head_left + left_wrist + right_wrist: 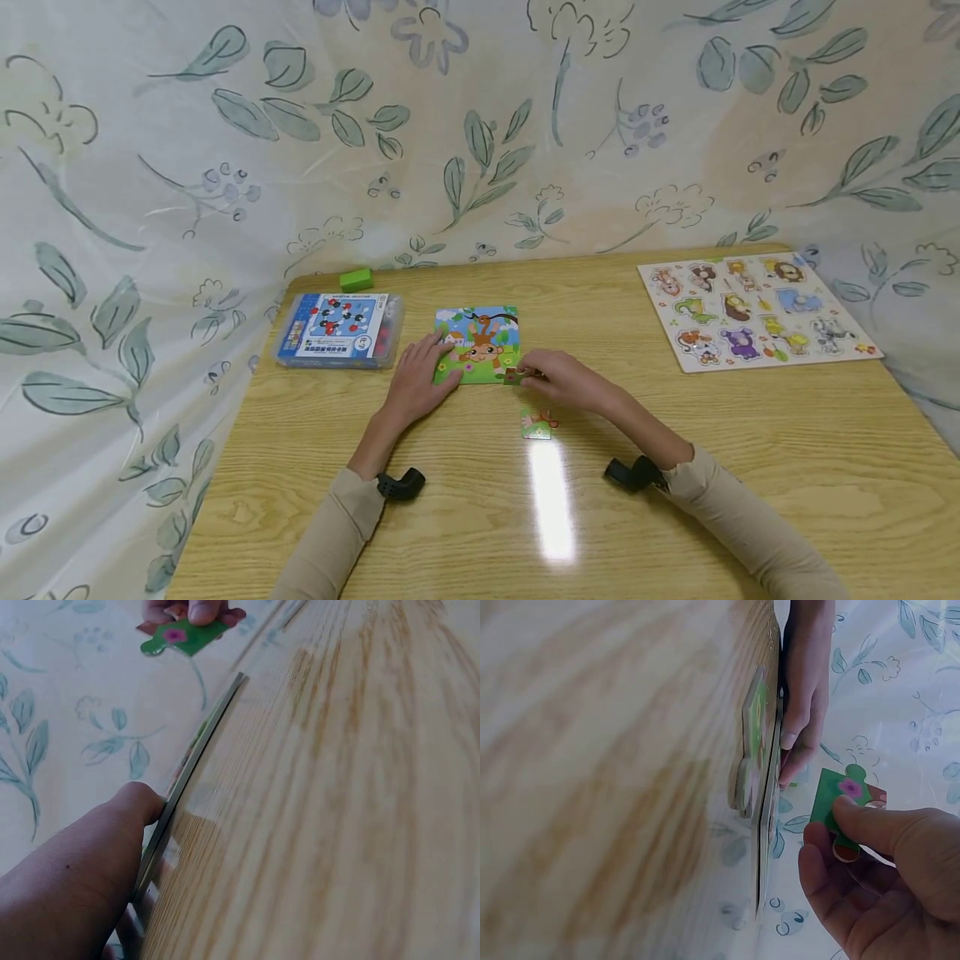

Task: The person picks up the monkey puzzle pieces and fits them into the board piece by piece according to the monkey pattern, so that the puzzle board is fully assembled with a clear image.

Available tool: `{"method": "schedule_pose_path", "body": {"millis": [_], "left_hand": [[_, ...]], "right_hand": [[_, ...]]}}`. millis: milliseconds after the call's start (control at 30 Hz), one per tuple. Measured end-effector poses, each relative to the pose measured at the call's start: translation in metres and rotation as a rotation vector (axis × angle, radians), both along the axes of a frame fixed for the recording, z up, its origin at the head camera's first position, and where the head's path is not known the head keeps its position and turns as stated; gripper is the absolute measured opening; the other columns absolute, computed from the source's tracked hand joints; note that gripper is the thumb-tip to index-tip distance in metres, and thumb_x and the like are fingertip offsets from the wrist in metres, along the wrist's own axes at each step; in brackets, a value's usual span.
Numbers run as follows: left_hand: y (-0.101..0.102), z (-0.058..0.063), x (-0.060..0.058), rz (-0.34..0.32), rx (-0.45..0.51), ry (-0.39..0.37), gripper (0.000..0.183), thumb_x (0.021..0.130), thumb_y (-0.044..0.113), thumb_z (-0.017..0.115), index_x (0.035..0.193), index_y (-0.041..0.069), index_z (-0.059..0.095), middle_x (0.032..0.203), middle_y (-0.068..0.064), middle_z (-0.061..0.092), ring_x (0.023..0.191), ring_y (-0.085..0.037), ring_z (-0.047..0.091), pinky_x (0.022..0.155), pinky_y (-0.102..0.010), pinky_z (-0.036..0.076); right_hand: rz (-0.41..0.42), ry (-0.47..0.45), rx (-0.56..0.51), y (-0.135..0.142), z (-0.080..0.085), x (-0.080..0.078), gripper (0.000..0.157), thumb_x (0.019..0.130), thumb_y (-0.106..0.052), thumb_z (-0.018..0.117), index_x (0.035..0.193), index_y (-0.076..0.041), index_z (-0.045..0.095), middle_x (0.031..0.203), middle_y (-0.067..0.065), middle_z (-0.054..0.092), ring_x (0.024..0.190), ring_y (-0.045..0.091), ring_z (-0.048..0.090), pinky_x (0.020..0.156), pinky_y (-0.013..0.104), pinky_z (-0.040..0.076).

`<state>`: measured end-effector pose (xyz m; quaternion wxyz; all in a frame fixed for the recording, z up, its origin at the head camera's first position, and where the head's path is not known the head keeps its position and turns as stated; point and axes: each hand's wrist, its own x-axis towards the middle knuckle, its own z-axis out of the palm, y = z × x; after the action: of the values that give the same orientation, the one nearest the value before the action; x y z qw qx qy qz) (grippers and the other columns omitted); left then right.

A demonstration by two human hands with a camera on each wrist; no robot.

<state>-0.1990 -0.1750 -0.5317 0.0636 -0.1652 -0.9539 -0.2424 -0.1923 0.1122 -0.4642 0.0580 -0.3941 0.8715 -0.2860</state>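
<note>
A monkey jigsaw puzzle [491, 321] in a thin board lies on the table, with blue sky at the top and green grass below. My left hand [417, 375] rests along its left side, thumb at the lower edge and fingers fairly straight. In my right hand [566, 382], thumb and fingers pinch a green puzzle piece [850, 787] with a pink flower and a rounded tab. This piece is held above the board near its lower right corner. Another loose puzzle piece [536, 424], green and brown, lies on the table just below the board.
To the left stands a clear plastic box [337, 331] with a molecule picture on its lid. Behind it sits a bright green block [356, 279]. An animal peg puzzle board [712, 304] lies at the right. Floral cloth [480, 167] hangs behind the wooden table [450, 500].
</note>
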Motion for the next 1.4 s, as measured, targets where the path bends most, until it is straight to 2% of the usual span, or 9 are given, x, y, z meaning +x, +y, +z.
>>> {"method": "schedule_pose_path", "body": {"millis": [267, 433, 633, 833, 967, 1133, 1400], "left_hand": [[0.0, -0.001, -0.001, 0.004, -0.001, 0.011, 0.055, 0.094, 0.047, 0.054, 0.14, 0.017, 0.051, 0.157, -0.007, 0.035, 0.145, -0.028, 0.032, 0.12, -0.051, 0.022], [0.001, -0.001, -0.002, -0.012, 0.009, 0.024, 0.055, 0.094, 0.046, 0.055, 0.14, 0.015, 0.051, 0.157, -0.008, 0.035, 0.145, -0.029, 0.032, 0.119, -0.052, 0.023], [-0.001, 0.002, -0.002, -0.006, -0.016, 0.001, 0.056, 0.095, 0.046, 0.054, 0.141, 0.015, 0.05, 0.157, -0.007, 0.035, 0.146, -0.028, 0.032, 0.12, -0.051, 0.022], [-0.001, 0.003, -0.001, 0.0, -0.034, -0.031, 0.059, 0.094, 0.05, 0.051, 0.143, 0.017, 0.049, 0.158, -0.005, 0.032, 0.147, -0.027, 0.029, 0.121, -0.049, 0.02], [0.0, 0.002, -0.001, -0.006, -0.042, -0.053, 0.062, 0.092, 0.052, 0.05, 0.144, 0.019, 0.047, 0.159, -0.004, 0.03, 0.148, -0.027, 0.027, 0.122, -0.05, 0.019], [0.001, 0.002, -0.001, -0.003, -0.042, -0.051, 0.061, 0.092, 0.051, 0.05, 0.145, 0.02, 0.046, 0.16, -0.002, 0.029, 0.148, -0.027, 0.026, 0.122, -0.05, 0.017], [0.001, 0.003, -0.001, 0.005, -0.035, -0.063, 0.06, 0.093, 0.05, 0.051, 0.144, 0.02, 0.047, 0.16, -0.001, 0.028, 0.149, -0.026, 0.025, 0.122, -0.05, 0.017]], "right_hand": [[-0.018, -0.047, 0.018, 0.0, 0.001, -0.002, 0.017, 0.094, -0.011, 0.061, 0.11, -0.004, 0.065, 0.102, 0.009, 0.069, 0.092, 0.02, 0.067, 0.077, 0.029, 0.056], [-0.033, -0.087, 0.02, -0.001, 0.006, -0.01, 0.022, 0.095, -0.011, 0.06, 0.116, -0.005, 0.061, 0.097, 0.007, 0.069, 0.086, 0.016, 0.066, 0.073, 0.028, 0.054], [0.035, -0.047, 0.023, -0.017, 0.013, -0.025, 0.032, 0.098, -0.01, 0.054, 0.13, -0.002, 0.054, 0.096, 0.01, 0.069, 0.08, 0.013, 0.063, 0.071, 0.027, 0.052], [0.115, -0.08, 0.025, -0.044, 0.006, -0.045, 0.029, 0.099, -0.008, 0.051, 0.126, -0.002, 0.061, 0.101, 0.012, 0.07, 0.076, 0.01, 0.056, 0.071, 0.025, 0.048], [0.146, -0.086, 0.064, -0.055, 0.0, -0.051, 0.029, 0.097, -0.006, 0.054, 0.124, 0.002, 0.063, 0.103, 0.012, 0.071, 0.077, 0.01, 0.056, 0.071, 0.023, 0.048], [0.104, -0.075, 0.112, -0.062, -0.002, -0.052, 0.033, 0.096, -0.007, 0.057, 0.128, 0.001, 0.061, 0.105, 0.012, 0.072, 0.08, 0.014, 0.063, 0.073, 0.025, 0.052], [0.007, -0.058, 0.178, -0.07, -0.006, -0.047, 0.033, 0.097, -0.014, 0.059, 0.129, -0.007, 0.061, 0.105, 0.007, 0.072, 0.081, 0.014, 0.065, 0.07, 0.024, 0.052]]}}
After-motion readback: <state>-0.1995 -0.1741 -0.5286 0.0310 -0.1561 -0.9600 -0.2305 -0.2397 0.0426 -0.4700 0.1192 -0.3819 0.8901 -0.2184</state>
